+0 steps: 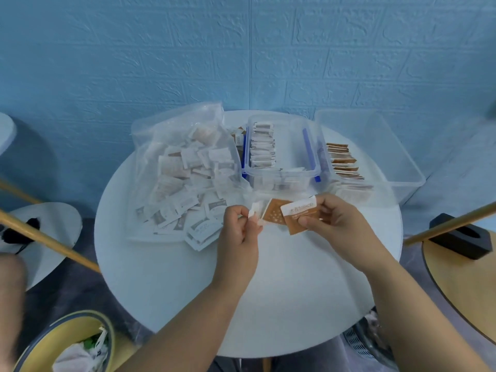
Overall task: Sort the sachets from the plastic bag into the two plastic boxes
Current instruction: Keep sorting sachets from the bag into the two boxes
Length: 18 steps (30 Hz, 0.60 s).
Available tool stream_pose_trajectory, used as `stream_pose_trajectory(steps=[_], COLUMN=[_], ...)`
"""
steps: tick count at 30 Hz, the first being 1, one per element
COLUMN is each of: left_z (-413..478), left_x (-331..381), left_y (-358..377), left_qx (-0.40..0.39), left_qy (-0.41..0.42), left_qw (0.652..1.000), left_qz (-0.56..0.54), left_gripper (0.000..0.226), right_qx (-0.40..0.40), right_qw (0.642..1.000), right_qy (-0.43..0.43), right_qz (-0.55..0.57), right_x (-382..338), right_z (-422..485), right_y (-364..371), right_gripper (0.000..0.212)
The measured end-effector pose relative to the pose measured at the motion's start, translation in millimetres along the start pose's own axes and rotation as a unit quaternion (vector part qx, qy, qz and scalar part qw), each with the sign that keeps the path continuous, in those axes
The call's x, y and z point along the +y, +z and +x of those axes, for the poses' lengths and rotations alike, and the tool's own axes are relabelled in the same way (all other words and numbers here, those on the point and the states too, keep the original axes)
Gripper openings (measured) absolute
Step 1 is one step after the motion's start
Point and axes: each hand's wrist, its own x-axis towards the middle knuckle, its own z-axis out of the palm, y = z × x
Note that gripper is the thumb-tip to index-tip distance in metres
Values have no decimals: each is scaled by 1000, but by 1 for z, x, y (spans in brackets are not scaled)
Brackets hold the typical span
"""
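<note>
Head view, one frame. The round white worktop [188, 291] carries everything.

The plastic bag [171, 146] lies on the left half, its far end towards the far edge. Its mouth faces the near edge, and loose white sachets [188, 221] are spilled there.

A larger clear box [389, 146] sits at the far right edge, with a row of brown sachets [343, 162] standing on its left side. A smaller clear box [295, 135] with blue clips sits at the far middle, just beside the bag, with white sachets in box [261, 149] filed upright.

Both hands are raised over the worktop centre. I read the right hand [338, 224] as gripping a brown sachet [298, 216], fingers [326, 210] curled behind it and thumb on its face. The left hand [239, 229] pinches a small white sachet [255, 212].

A second brown sachet [273, 214] sits between the two hands; I cannot tell which hand holds it.
</note>
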Motion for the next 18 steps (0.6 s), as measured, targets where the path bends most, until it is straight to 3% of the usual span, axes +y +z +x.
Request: stream_pose_trajectory(steps=[8, 10, 15, 18], left_z=[-10, -10, -8, -8], left_x=[15, 11, 5, 6], left_y=[-6, -4, -3, -4], left_qx=[-95, -117, -105, -87], left_qy=[6, 24, 42, 36], left_qw=[993, 987, 980, 983], left_qz=[68, 106, 165, 157], left_gripper=[8, 18, 23, 31], right_qx=[12, 20, 25, 54], right_qw=[994, 991, 976, 983], right_qy=[-35, -57, -102, -81], right_qz=[-99, -117, -191, -153], right_x=[9, 9, 7, 10], right_z=[1, 2, -1, -5], right_y=[17, 16, 13, 10], right_gripper=[32, 34, 48, 43])
